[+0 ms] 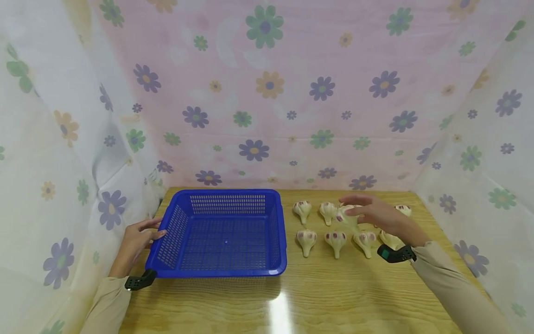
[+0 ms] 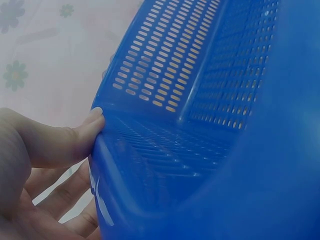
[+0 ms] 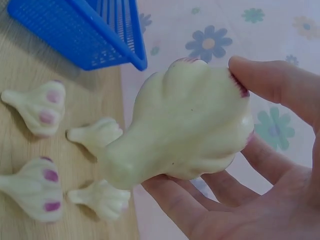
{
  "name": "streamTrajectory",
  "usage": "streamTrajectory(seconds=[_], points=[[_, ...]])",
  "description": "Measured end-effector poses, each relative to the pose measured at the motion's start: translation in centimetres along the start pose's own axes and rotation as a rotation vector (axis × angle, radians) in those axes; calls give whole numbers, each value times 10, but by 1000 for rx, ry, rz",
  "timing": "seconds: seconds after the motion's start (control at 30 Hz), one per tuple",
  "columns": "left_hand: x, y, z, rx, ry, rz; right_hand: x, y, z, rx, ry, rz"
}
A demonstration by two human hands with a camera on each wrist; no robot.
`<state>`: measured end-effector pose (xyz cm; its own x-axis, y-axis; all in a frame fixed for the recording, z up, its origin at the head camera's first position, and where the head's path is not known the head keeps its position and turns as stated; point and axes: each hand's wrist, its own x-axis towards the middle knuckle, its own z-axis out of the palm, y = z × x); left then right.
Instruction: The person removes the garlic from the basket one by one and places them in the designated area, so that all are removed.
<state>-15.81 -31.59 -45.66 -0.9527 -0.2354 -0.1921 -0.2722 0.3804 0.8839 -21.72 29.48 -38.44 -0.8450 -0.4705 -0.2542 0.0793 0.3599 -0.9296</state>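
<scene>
A blue plastic basket (image 1: 225, 273) with slotted walls stands on the left half of the wooden table. My left hand (image 1: 135, 239) holds its left rim; in the left wrist view the thumb (image 2: 75, 137) lies on the rim and the fingers are outside the wall. My right hand (image 1: 377, 215) grips a garlic bulb (image 3: 185, 120) above the others, thumb on one side and fingers on the other. White garlic bulbs with purple patches lie in two rows right of the basket, among them a front-left bulb (image 1: 306, 240) and a back-left bulb (image 1: 302, 209). Some are partly hidden by my right hand.
Flower-patterned cloth (image 1: 267, 116) encloses the table (image 1: 325, 297) at the back and on both sides. Another garlic bulb (image 1: 402, 209) lies at the back right, beyond my right wrist. The basket's right wall is close to the nearest bulbs.
</scene>
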Motion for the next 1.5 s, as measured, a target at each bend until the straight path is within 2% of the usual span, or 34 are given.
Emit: streamTrajectory(seconds=[0.43, 0.63, 1.17, 1.5], points=[[-1, 0, -1, 12, -8, -15, -29, 27, -33, 2, 93, 8], [-2, 2, 0, 9, -4, -15, -40, 40, -44, 4, 110, 10], [-2, -1, 0, 17, 4, -6, -58, 61, -64, 3, 143, 28], [-2, 0, 1, 17, 1, -7, -66, 68, -72, -44, 170, 8]])
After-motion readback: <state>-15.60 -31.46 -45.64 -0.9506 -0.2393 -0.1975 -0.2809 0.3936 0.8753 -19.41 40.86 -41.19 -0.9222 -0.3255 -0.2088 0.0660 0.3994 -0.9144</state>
